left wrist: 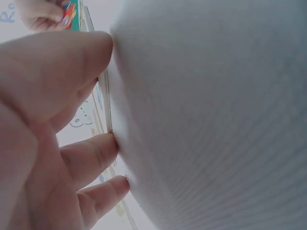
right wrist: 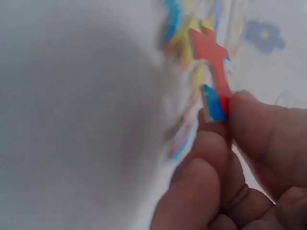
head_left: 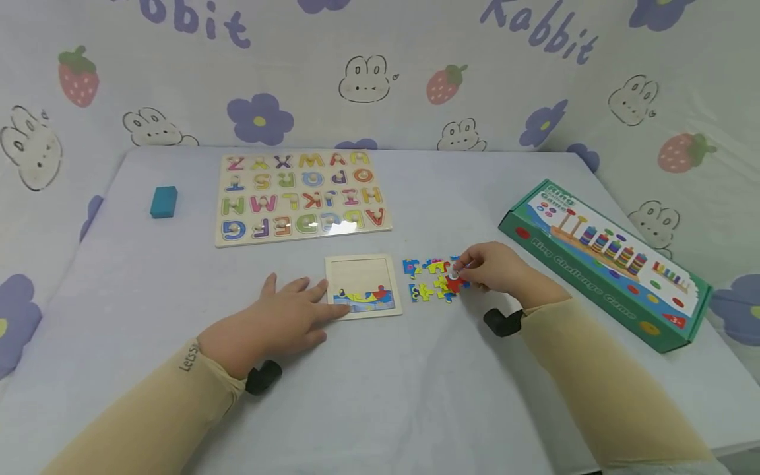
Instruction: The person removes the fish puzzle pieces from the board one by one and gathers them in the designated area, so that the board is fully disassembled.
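Note:
My left hand (head_left: 285, 320) lies palm down with fingers spread, its index fingertip over the lower left corner of a small square wooden puzzle tray (head_left: 359, 272). A row of joined blue, yellow and red pieces (head_left: 363, 300) fills the tray's bottom; bare wood shows above. To the right of the tray, my right hand (head_left: 499, 267) pinches a red puzzle piece (right wrist: 214, 60) with a blue corner between thumb and fingers. In the right wrist view it is tilted on edge. Several loose puzzle pieces (head_left: 423, 291) lie beneath and beside that hand, partly hidden by it.
Behind the tray lies a wooden alphabet board (head_left: 297, 239) with knobbed letters. A green Ring Challenge Game box (head_left: 605, 264) sits at an angle on the right. At the far left is a small blue block (head_left: 163, 202). White cloth covers the table (head_left: 380, 396).

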`<state>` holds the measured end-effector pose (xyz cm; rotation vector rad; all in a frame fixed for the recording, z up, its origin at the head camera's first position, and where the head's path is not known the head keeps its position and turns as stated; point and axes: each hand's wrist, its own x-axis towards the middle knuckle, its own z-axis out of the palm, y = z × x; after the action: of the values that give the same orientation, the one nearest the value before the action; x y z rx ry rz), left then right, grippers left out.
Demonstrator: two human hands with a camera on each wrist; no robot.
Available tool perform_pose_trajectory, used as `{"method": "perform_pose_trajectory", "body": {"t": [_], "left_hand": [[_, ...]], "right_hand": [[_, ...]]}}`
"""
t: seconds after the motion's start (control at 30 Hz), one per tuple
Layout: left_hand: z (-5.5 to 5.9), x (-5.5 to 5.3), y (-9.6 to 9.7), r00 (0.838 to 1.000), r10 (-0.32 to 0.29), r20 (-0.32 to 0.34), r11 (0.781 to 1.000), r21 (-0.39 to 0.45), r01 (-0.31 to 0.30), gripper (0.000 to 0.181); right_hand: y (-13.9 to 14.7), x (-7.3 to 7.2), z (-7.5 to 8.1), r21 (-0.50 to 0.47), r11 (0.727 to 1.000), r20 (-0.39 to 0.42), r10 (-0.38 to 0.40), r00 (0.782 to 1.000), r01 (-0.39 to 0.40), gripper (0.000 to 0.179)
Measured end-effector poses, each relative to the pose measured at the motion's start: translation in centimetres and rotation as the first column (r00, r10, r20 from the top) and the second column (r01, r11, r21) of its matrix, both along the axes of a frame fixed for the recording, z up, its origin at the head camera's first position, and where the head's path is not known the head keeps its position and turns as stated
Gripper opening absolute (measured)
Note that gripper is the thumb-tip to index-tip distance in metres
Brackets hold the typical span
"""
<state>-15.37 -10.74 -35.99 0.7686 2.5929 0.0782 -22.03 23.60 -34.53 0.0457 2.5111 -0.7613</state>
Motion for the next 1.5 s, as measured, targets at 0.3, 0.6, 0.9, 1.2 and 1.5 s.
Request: {"method": "perform_pose_trajectory", "body": {"t": [0.3,0.6,0.9,1.2,1.5], "left_hand": [[0.3,0.1,-0.1,1.0,0.005,0.002,1.0,-0.009,-0.005,0.054],[0.3,0.1,-0.2,1.0,0.003,-0.007,1.0,-0.001,-0.003,0.053],[0.1,0.0,-0.1,1.0,-0.004,0.006,1.0,0.006,0.004,0.055],[0.0,0.0,-0.3,1.0,-0.006,-0.001,1.0,0.01,0.006,0.057],[-0.1,-0.1,-0.9,0.996,0.012,0.088,0.996,0.086,-0.02,0.055]], "right_hand": [[2.6,0.3,-1.1,0.047,0.998,0.007,-0.049,0.999,0.048,0.023],[1.7,0.5,-0.8,0.143,0.99,-0.031,-0.01,0.999,0.015,0.021],[-2.5,1.8,1.0,0.223,0.972,-0.16,0.113,0.981,-0.075,0.021],[-13.6,2.5,0.2,0.164,0.926,-0.129,0.362,0.923,-0.34,0.025],[-16.7,2.8,-0.8,0.21,0.901,-0.113,0.408,0.906,-0.379,0.03]]}}
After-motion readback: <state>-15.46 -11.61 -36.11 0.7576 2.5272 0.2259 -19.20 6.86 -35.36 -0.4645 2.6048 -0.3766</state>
